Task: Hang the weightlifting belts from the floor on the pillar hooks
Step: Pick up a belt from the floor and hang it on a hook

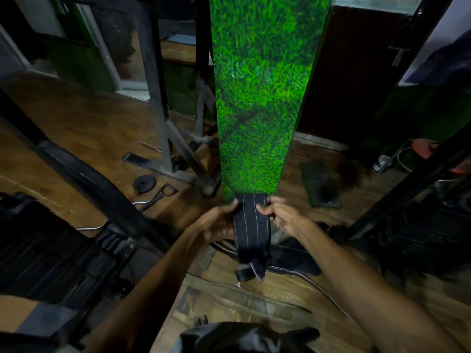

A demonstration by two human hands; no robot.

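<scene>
Hanging lengthwise between the two hands, the weightlifting belt was a broad black strap with thin pale stitch lines running along it and a row of small punched holes near its right edge; its lower end was bunched and folded, with a frayed pale thread trailing off it. Its upper end lay against the foot of the pillar, a tall post covered in bright green artificial turf. The left hand gripped the belt's left edge, thumb laid over the front near the top and the remaining fingers curled behind the strap. The right hand pinched the right edge at much the same height, its thumb pressed on the belt's face and its fingers wrapped round the back. Both hands were closed on the belt, holding it clear of the wooden floor. Beneath the held belt a second black belt lay flat on the floor, partly hidden by the hanging strap. A small black weight plate lay on the floor to the left, beside the base of a dark metal machine frame, and a dark mat lay to the right of the pillar. No hook could be made out on the pillar.
</scene>
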